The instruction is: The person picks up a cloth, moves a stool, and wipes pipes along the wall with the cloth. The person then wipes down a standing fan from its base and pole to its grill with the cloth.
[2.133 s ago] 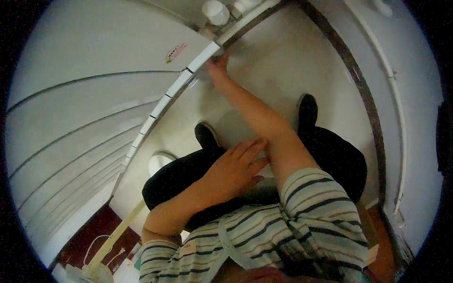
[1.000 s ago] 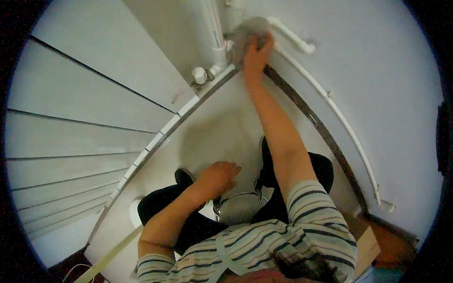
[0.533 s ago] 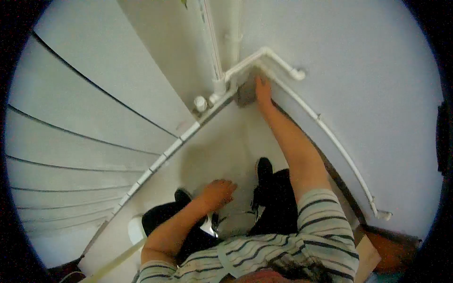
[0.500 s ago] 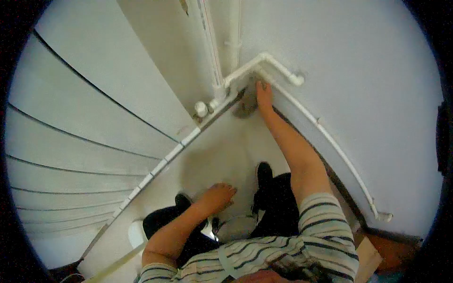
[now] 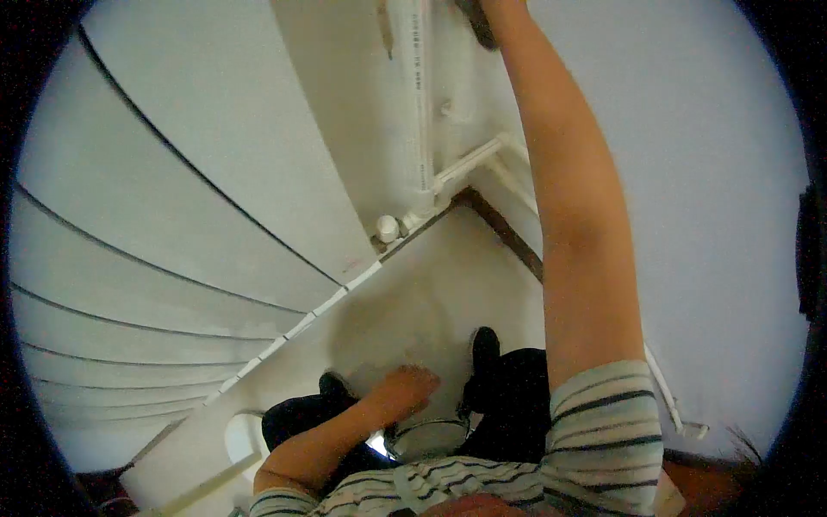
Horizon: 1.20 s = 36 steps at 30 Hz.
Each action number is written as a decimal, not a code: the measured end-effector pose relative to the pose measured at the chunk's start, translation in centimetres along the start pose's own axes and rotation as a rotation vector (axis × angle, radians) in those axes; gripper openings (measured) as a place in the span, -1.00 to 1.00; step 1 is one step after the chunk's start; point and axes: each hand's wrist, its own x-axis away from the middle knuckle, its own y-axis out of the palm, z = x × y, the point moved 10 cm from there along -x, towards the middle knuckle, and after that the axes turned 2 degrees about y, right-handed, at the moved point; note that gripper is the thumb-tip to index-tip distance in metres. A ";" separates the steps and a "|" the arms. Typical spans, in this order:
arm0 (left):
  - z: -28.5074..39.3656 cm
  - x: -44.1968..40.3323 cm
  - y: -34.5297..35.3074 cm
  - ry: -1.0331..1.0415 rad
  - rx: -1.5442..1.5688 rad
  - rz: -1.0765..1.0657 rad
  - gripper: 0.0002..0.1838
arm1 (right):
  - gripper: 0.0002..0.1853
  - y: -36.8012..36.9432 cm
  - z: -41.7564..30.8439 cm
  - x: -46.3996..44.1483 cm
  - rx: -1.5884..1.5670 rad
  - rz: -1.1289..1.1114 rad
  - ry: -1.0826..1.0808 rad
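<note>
My right arm reaches up along the wall, and my right hand [image 5: 506,7] is at the top edge of the view, partly cut off. It holds a dark, cloth-like piece [image 5: 479,24], probably a rag, close to the wall beside the white vertical pipe [image 5: 417,103]. My left hand [image 5: 407,389] hangs over the floor in front of my knees, its fingers smeared by motion. Below it, between my legs, stands a round grey bucket [image 5: 426,438], partly hidden by my clothes.
A white ribbed panel [image 5: 215,172], perhaps a radiator, fills the left side, with a white valve knob [image 5: 388,228] at its corner. Thin white pipes [image 5: 472,164] run round the wall corner. Dark skirting [image 5: 508,233] edges the pale floor [image 5: 413,293]. A white rounded object [image 5: 244,439] is at lower left.
My right hand has risen from the floor corner below the pipes to high on the wall, taking the dark cloth with it. My left hand has shifted slightly, and the view has tilted up.
</note>
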 end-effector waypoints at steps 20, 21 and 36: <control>0.4 0.6 -1.9 0.040 -0.054 0.157 -0.49 | -0.42 -2.9 16.7 26.1 -0.206 -0.240 0.851; 0.2 0.8 -2.1 0.037 -0.050 0.168 -0.49 | -0.44 -3.9 16.4 27.0 -0.352 -0.202 1.032; 1.4 1.2 0.3 0.035 -0.192 0.210 -0.50 | -0.16 1.8 -9.7 4.2 -0.193 -0.174 0.118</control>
